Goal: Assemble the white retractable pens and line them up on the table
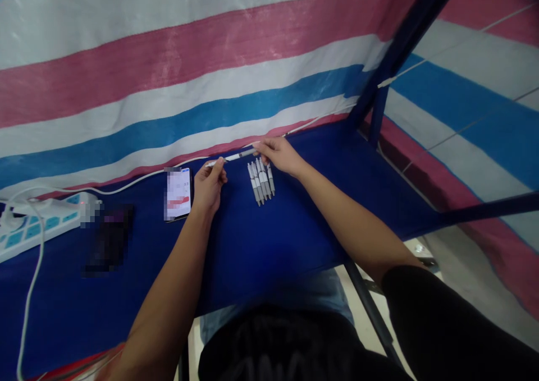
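Note:
A white and grey pen [234, 157] is held nearly level above the blue table, stretched between my two hands. My left hand [210, 182] pinches its left end, where a short white part sticks out past the fingers. At the other end, the grey part is gripped by the fingers of my right hand [278, 153]. Whether the pen is in one piece or in two parts is too small to tell. Just below my right hand, several similar pens [260, 183] lie side by side in a row, grey ends towards me.
A phone with a lit screen [178, 194] lies left of my left hand. Further left are a blurred dark object [110, 238] and a white power strip [46, 224]. A white cable [138, 180] runs along the striped sheet [189, 83]. A dark blue frame post [391, 55] rises at right.

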A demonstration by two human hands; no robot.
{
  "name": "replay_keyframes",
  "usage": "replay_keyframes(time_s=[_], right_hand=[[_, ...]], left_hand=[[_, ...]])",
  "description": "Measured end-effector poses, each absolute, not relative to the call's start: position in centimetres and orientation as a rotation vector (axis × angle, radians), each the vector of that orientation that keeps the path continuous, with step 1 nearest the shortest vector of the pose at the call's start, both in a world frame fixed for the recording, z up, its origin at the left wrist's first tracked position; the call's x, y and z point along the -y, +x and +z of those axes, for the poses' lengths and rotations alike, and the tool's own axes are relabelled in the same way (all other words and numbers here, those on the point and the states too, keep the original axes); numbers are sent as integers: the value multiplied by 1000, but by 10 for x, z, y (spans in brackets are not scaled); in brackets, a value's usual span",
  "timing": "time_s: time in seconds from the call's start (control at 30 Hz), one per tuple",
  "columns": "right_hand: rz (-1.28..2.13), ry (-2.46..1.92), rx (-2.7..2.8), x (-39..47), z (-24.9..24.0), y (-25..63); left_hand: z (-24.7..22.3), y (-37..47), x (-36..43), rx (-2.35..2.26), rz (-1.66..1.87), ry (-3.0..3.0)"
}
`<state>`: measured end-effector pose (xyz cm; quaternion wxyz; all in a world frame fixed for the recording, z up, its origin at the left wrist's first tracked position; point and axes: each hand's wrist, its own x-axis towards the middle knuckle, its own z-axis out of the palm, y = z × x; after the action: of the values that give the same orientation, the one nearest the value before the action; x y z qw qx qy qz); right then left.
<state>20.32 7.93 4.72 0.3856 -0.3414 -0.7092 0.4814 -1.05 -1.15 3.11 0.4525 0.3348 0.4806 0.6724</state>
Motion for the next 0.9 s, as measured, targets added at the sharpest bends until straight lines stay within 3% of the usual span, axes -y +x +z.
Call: replay_keyframes(time_s=[0.2,0.43,0.9], right_hand=[[1174,-979,1930,-70,56,203],[1138,-751,1903,-71,53,202],[1166,-906,2082,-60,59,200]], left_hand=[[32,-8,10,-1207,1725,862],[32,-7,11,-1211,1717,869],[33,-5,14,-1296,1690,916]])
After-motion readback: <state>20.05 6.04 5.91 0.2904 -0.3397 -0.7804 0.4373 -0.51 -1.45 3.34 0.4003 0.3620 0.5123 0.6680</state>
